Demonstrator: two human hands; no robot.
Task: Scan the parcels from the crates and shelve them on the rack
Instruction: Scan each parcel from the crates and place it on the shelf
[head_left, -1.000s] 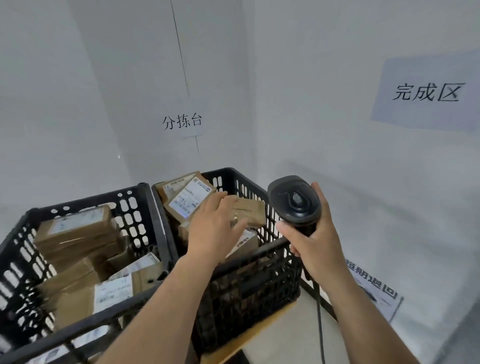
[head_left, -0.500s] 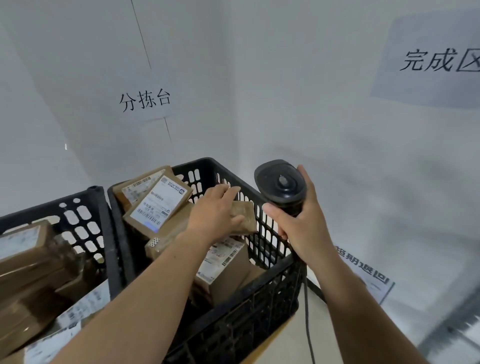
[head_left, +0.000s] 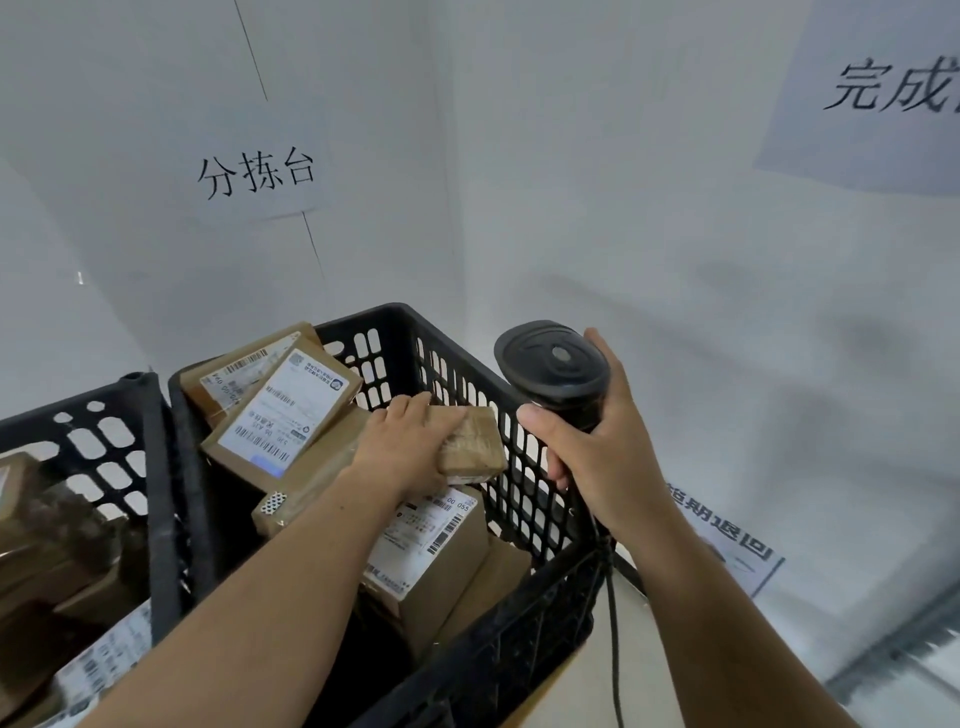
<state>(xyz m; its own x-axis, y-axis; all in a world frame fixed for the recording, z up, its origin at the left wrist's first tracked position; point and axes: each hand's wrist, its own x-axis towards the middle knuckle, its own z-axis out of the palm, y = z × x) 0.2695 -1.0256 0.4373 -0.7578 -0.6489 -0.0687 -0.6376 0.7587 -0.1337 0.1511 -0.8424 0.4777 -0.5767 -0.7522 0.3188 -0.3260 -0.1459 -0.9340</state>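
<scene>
My left hand (head_left: 410, 447) lies palm-down on a small brown parcel (head_left: 470, 441) at the top of the pile in the right-hand black crate (head_left: 467, 374), fingers laid over its near half and pointing toward 2 o'clock; whether the thumb curls under the edge I cannot tell. The parcel is a flat cardboard box wrapped in clear glossy tape, no label visible on its upper face, its far corner close to the crate's perforated wall at 3 o'clock.

My right hand (head_left: 597, 457) grasps the black handheld scanner (head_left: 556, 369) by its handle, fingers wrapped round it, the rounded head uppermost, outside the crate at 3 o'clock from the parcel. A dark cable (head_left: 615, 623) hangs down from the handle.

At 9 o'clock from the parcel, a larger box (head_left: 283, 415) lies tilted, its white shipping label with barcodes facing up. Behind it, at 11 o'clock, sits another labelled box (head_left: 234, 369). At 6 o'clock, below my left wrist, a taller box (head_left: 431, 540) shows a white label with barcodes.

A second black crate (head_left: 104, 431) stands touching the first at 9 o'clock, holding more brown boxes. Paper signs with printed characters (head_left: 257, 174) are fixed to the white walls.
</scene>
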